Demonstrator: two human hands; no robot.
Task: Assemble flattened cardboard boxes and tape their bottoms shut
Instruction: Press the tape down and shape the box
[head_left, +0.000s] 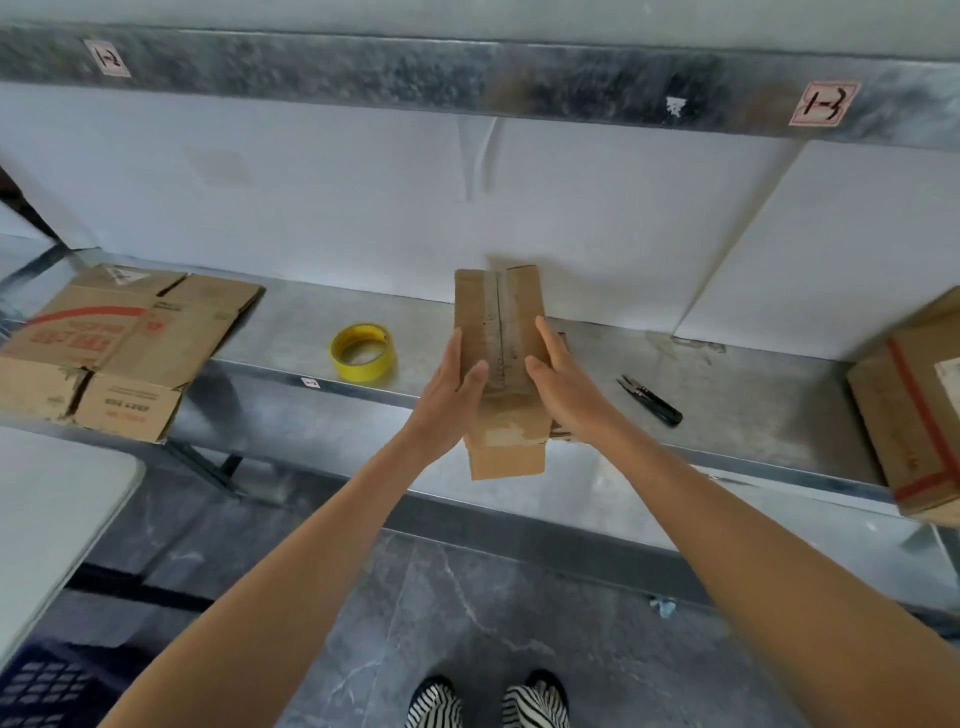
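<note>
A small brown cardboard box (498, 317) stands on the metal shelf (727, 410), its two flaps folded together with a seam running down the middle. My left hand (451, 400) holds its left side, thumb on top near the seam. My right hand (563, 387) holds its right side, thumb on top as well. The near end of the box hangs over the shelf's front edge. A roll of yellow tape (362, 352) lies on the shelf to the left of the box, apart from both hands.
Black snips (652, 401) lie on the shelf to the right. A flattened printed carton (122, 343) rests at the left end, and a carton with red tape (914, 421) at the right end. A white table (49, 514) stands at lower left over a dark crate (47, 693).
</note>
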